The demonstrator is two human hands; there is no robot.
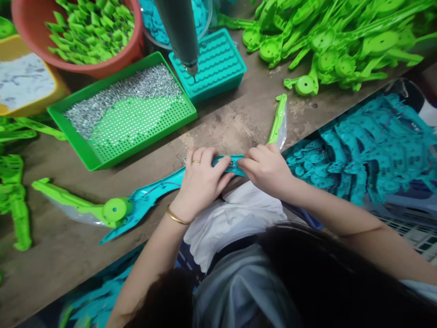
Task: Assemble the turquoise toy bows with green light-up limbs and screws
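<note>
Together, the left hand and right hand pinch a long teal plastic piece lying at the near edge of the desk, fingers closed on its middle. Its left end touches a green piece with a round hub. Behind sits a green tray of small metal parts.

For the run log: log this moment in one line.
left hand: pinching teal plastic part | right hand: pinching same part | nearby: green tray of screws
</note>
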